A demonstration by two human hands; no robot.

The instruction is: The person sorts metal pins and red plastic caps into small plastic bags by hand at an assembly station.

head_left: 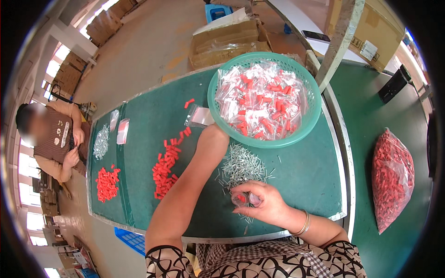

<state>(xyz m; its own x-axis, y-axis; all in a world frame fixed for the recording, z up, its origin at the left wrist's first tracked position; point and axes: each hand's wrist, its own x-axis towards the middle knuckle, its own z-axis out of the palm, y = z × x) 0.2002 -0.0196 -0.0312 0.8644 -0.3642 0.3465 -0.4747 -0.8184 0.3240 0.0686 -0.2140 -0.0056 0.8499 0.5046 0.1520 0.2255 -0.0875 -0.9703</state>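
Note:
My right hand point(265, 204) pinches a small clear plastic bag point(240, 199), and something red shows inside it. Just beyond lies a loose heap of thin silver metal pins point(241, 164). My left hand point(214, 138) reaches forward to the near-left rim of the green plastic basket point(316, 116); its fingers are hidden there. Beside that hand, small clear zip bags point(200, 116) lie against the basket. Filled bags point(264, 99) with red pieces and silver pins crowd the basket. Left of my left forearm spreads a pile of red plastic sleeves point(163, 169).
Across the green table point(139, 153), another person point(58, 134) works near a red pile point(107, 184) and a silver pile point(101, 142). A large bag of red parts point(393, 178) rests on the right-hand table. An open carton point(227, 44) stands beyond the basket.

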